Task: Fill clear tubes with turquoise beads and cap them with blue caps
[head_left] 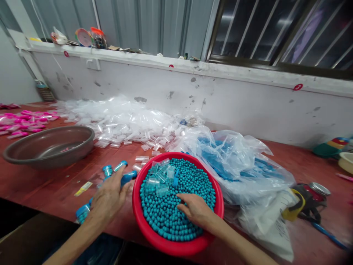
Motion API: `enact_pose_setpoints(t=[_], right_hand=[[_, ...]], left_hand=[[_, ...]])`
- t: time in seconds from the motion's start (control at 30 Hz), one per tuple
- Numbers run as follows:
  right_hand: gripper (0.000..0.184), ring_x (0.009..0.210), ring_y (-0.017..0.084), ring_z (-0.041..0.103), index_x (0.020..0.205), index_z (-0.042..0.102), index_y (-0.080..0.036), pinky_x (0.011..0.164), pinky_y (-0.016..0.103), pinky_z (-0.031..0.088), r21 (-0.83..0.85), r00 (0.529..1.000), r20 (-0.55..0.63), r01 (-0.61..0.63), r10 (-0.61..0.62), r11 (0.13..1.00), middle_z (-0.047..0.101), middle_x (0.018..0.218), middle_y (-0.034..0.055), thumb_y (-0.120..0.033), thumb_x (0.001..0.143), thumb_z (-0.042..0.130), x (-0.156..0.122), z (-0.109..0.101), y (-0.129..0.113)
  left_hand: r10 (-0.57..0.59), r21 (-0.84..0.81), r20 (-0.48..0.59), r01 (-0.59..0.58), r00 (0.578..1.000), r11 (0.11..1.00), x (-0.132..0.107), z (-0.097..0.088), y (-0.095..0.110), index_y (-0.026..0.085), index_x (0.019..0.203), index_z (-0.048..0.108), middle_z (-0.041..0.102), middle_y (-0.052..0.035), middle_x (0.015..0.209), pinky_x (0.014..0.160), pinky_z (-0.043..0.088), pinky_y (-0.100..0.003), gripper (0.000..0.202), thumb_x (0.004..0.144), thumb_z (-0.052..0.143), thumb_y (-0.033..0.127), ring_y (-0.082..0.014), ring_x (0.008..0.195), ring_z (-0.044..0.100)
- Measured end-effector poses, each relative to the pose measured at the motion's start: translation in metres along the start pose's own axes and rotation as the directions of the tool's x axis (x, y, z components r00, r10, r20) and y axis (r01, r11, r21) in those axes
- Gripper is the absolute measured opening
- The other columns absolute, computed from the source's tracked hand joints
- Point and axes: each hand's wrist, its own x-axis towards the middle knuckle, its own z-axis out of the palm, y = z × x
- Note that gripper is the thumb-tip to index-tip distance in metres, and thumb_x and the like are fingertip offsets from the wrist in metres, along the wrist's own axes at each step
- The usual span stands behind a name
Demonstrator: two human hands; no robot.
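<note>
A red basin (pixel 137 217) stands in front of me, full of small turquoise beads (pixel 171 221). Several short clear plastic tubes (pixel 162 189) lie on the beads, at the basin's left side. Over the middle of the beads is my right hand (pixel 197 210), its thumb and index finger slightly apart with nothing visible between them. To the left of the basin, my left hand (pixel 109 197) is open above the table among blue-capped tubes (pixel 107 170). One blue piece (pixel 128 177) shows in the gap between its thumb and index finger; contact is unclear.
Clear tubes (pixel 132 121) are heaped along the wall. A brown basin (pixel 49 160) stands left, with pink pieces (pixel 27 121) behind. A clear plastic bag (pixel 234 162) holding blue pieces sits right of the red basin. A yellow-and-black object (pixel 295 204) lies farther right.
</note>
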Motion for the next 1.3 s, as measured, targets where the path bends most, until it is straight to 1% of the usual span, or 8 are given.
enact_pose_setpoints(t=[0.1, 0.23, 0.37, 0.53, 0.73, 0.9, 1.03, 1.3], right_hand=[[0.027, 0.095, 0.023, 0.058, 0.106, 0.057, -0.023, 0.076, 0.028, 0.039, -0.124, 0.999, -0.013, -0.049, 0.048, 0.991, 0.066, 0.096, 0.0064, -0.031, 0.084, 0.043, 0.016, -0.002, -0.003], [0.029, 0.09, 0.024, 0.059, 0.107, 0.051, -0.017, 0.071, 0.029, 0.04, -0.208, 0.98, -0.096, -0.191, 0.175, 0.959, 0.065, 0.094, 0.0111, -0.032, 0.085, 0.042, 0.04, -0.004, -0.002], [0.032, 0.092, 0.022, 0.058, 0.107, 0.046, -0.015, 0.069, 0.027, 0.04, -0.214, 0.973, -0.122, -0.217, 0.194, 0.953, 0.063, 0.099, 0.0115, -0.036, 0.082, 0.046, 0.065, -0.004, 0.007], [0.036, 0.094, 0.02, 0.058, 0.111, 0.047, -0.015, 0.072, 0.025, 0.039, -0.187, 0.985, -0.087, -0.16, 0.146, 0.969, 0.063, 0.1, 0.0095, -0.024, 0.076, 0.05, 0.074, -0.002, 0.017], [0.03, 0.09, 0.02, 0.058, 0.104, 0.058, -0.021, 0.074, 0.027, 0.038, -0.158, 0.989, -0.097, -0.126, 0.112, 0.979, 0.066, 0.092, 0.0054, -0.023, 0.081, 0.04, 0.037, -0.02, 0.03], [0.027, 0.079, 0.017, 0.059, 0.098, 0.062, -0.02, 0.068, 0.024, 0.042, 0.112, 0.997, -0.05, -0.061, 0.067, 0.992, 0.066, 0.087, 0.0022, -0.02, 0.075, 0.047, 0.012, -0.024, 0.047], [0.035, 0.07, 0.015, 0.058, 0.105, 0.057, -0.021, 0.063, 0.023, 0.041, 0.116, 0.997, -0.045, -0.063, 0.069, 0.991, 0.064, 0.076, 0.0001, -0.013, 0.072, 0.049, 0.003, -0.019, 0.053], [0.021, 0.078, 0.016, 0.055, 0.081, 0.058, -0.019, 0.069, 0.025, 0.04, -0.021, 0.938, -0.329, -0.124, 0.111, 0.992, 0.058, 0.081, 0.0032, -0.026, 0.085, 0.038, -0.007, -0.031, 0.051]], left_hand=[[0.105, 0.182, -0.057, -0.093, 0.993, 0.979, 0.003, 0.006, 0.005, 0.015, 0.12, 0.043, 0.055, -0.0138, 0.108, 0.086, 0.037, -0.04, 0.042, 0.083, 0.031, 0.031, -0.0288, 0.101, 0.05], [0.229, 0.078, 0.3, -0.263, 0.926, 0.962, -0.002, 0.045, 0.042, 0.021, 0.109, 0.05, 0.058, -0.0085, 0.096, 0.071, 0.043, -0.032, 0.032, 0.084, 0.03, 0.026, -0.0222, 0.082, 0.057], [0.212, -0.069, 0.464, -0.203, 0.86, 0.977, 0.004, 0.084, 0.065, 0.017, 0.104, 0.051, 0.054, -0.0137, 0.1, 0.077, 0.04, -0.04, 0.028, 0.079, 0.038, 0.019, -0.0275, 0.089, 0.055], [0.217, -0.178, 0.533, -0.142, 0.818, 0.974, 0.013, 0.097, 0.062, 0.014, 0.087, 0.054, 0.058, -0.0137, 0.091, 0.082, 0.035, -0.045, 0.017, 0.074, 0.044, 0.014, -0.0319, 0.093, 0.053], [0.174, -0.281, 0.693, 0.04, 0.699, 0.959, 0.016, 0.114, 0.072, 0.018, 0.061, 0.053, 0.06, -0.0056, 0.071, 0.077, 0.041, -0.038, 0.015, 0.058, 0.067, 0.013, -0.029, 0.088, 0.056], [0.102, -0.314, 0.794, 0.261, 0.6, 0.913, 0.017, 0.148, 0.107, 0.014, 0.097, 0.055, 0.057, -0.0039, 0.098, 0.075, 0.047, -0.034, 0.023, 0.081, 0.051, 0.03, -0.0169, 0.088, 0.056], [0.109, -0.367, 0.858, 0.45, 0.503, 0.814, 0.018, 0.158, 0.12, 0.013, 0.092, 0.053, 0.057, -0.0001, 0.076, 0.056, 0.046, -0.026, 0.022, 0.081, 0.05, 0.031, -0.0104, 0.062, 0.054], [0.228, -0.514, 0.85, 0.655, 0.474, 0.554, 0.024, 0.134, 0.111, 0.019, 0.074, 0.042, 0.049, 0.0067, 0.056, 0.047, 0.035, -0.02, 0.028, 0.058, 0.063, 0.029, -0.0094, 0.052, 0.049]])
